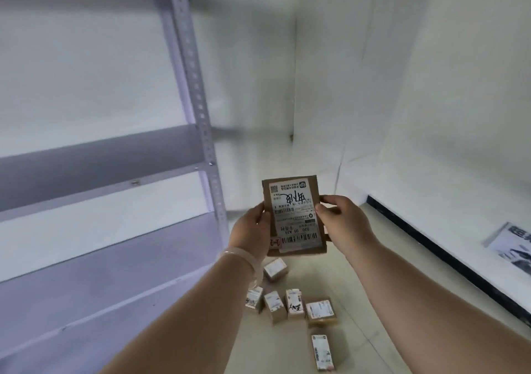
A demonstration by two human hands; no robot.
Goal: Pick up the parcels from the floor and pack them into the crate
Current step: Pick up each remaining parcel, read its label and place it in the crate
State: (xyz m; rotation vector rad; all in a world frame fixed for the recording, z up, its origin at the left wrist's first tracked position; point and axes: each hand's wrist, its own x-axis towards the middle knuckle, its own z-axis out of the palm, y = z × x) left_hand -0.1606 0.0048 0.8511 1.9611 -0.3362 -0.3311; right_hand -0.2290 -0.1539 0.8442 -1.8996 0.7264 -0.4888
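Note:
I hold a flat brown cardboard parcel (pixel 294 215) with a white shipping label up in front of me, at mid height. My left hand (pixel 251 230) grips its left edge and my right hand (pixel 342 221) grips its right edge, thumb on the label. Several small brown parcels (pixel 290 302) with white labels lie on the pale floor below my hands, one of them (pixel 323 352) lying apart, closer to me. No crate is in view.
A white metal shelving rack (pixel 201 115) with bare shelves fills the left side. White walls meet in a corner ahead. A black skirting strip (pixel 448 256) runs along the right wall, with a printed sheet (pixel 511 247) beside it.

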